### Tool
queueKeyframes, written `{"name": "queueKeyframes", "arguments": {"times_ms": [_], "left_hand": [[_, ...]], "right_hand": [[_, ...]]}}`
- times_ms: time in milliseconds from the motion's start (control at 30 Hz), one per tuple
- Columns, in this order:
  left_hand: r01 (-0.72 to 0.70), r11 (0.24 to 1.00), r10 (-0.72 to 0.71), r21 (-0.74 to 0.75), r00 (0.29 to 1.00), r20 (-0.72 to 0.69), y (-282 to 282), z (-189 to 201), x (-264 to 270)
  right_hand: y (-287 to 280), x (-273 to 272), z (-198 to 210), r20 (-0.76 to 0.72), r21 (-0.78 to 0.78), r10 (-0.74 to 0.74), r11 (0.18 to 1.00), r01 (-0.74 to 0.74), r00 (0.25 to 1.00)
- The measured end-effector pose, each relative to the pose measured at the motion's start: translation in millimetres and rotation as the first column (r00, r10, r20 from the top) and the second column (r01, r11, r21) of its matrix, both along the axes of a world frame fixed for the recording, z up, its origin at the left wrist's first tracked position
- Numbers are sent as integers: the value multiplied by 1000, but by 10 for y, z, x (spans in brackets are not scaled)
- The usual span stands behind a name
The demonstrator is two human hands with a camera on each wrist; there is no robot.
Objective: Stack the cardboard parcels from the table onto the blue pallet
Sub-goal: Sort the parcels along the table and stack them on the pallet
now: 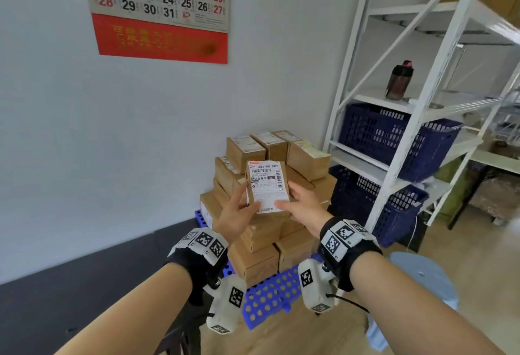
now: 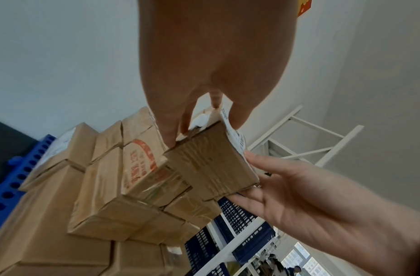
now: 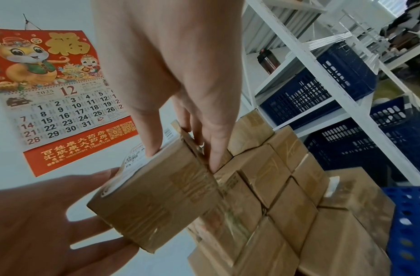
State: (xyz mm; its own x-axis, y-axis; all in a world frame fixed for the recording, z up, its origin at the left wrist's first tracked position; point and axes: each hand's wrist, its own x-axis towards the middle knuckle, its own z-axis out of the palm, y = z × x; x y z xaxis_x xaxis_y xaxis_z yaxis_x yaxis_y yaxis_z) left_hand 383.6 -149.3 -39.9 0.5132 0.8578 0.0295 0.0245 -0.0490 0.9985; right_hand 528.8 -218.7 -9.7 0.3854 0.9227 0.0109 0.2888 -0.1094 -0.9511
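White wall with a red calendar (image 1: 160, 8) behind, metal shelving (image 1: 416, 118) with blue crates off to the right. Both hands hold one small cardboard parcel (image 1: 268, 187) up over the stacked parcels (image 1: 253, 256) on the blue pallet (image 1: 270, 295): left hand (image 1: 235, 211) and right hand (image 1: 305, 204) each grip a side, fingers (image 3: 213, 158) wrapped round its edges.

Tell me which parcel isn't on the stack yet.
The parcel held between the left hand and right hand, white label up; the others rest on the blue pallet.

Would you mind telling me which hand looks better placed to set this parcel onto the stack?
Probably the right hand: it grips the parcel on the side nearer the stack's top boxes; the left hand holds the far side.
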Motion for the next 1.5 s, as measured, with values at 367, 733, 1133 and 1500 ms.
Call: {"name": "queueKeyframes", "arguments": {"times_ms": [367,733,1133,1500], "left_hand": [[-118,990,108,-80,987,-117,594,65,852],[-269,955,233,-125,941,-245,829,143,1301],[-378,914,342,-150,914,-217,856,133,1525],[-404,894,371,-193,910,-186,942,110,1770]], "right_hand": [[680,866,33,90,-45,35,998,-31,995],[1227,1379,24,234,-134,252,965,-225,939],[1455,1691,-26,388,-146,429,903,-405,816],[1544,2111,2,795,-294,409,906,-305,448]]}}
